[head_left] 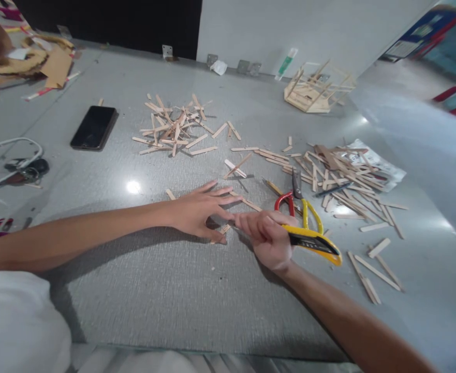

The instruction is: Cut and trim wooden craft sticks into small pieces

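Note:
My right hand [268, 238] is wrapped round a yellow and black utility knife [315, 243], its tip end toward my left hand. My left hand [199, 212] lies low on the table with fingers stretched apart. The left thumb touches a short piece of wooden craft stick [225, 228], and the knife's front end meets the table close to it. Another craft stick [251, 204] lies just beyond the left fingertips. Cutting pliers [296, 186] with one red and one yellow handle lie behind my right hand, beside a pencil [274, 187].
Loose craft sticks form a pile [175, 124] at the back and another [344, 176] at right, with a pen [333, 189] on it. A phone [94, 127] lies left. A stick-built frame [317, 90] stands at back right. A white cable [37, 150] lies far left.

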Demonstrator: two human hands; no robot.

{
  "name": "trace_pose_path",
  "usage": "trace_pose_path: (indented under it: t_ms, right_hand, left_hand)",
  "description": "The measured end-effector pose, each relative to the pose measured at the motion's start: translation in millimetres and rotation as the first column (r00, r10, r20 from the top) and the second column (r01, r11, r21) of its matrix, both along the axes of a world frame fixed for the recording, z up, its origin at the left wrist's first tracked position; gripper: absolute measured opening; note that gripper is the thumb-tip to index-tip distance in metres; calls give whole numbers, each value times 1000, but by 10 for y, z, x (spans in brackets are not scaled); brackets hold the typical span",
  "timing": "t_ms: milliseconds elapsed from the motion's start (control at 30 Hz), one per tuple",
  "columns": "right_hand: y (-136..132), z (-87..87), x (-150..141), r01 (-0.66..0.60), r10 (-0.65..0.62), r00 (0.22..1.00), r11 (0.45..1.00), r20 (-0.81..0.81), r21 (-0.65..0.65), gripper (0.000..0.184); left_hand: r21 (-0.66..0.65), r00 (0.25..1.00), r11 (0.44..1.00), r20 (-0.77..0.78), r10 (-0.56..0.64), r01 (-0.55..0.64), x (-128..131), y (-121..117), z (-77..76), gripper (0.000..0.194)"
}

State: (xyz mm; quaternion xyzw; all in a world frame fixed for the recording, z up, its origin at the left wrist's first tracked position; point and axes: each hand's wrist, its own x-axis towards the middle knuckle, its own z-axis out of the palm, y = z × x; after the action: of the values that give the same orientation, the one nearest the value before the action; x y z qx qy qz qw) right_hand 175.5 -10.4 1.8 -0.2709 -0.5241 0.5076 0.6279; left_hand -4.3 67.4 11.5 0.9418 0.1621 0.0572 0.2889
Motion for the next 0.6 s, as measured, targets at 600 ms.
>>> trace_pose_path:
  t_ms: [600]
  right_hand:
    - [-6,-9,-9,-15,15,1000,1000,-18,-26,44]
  left_hand:
    - [-28,1000,1000,-7,10,-10,-6,-5,21,54]
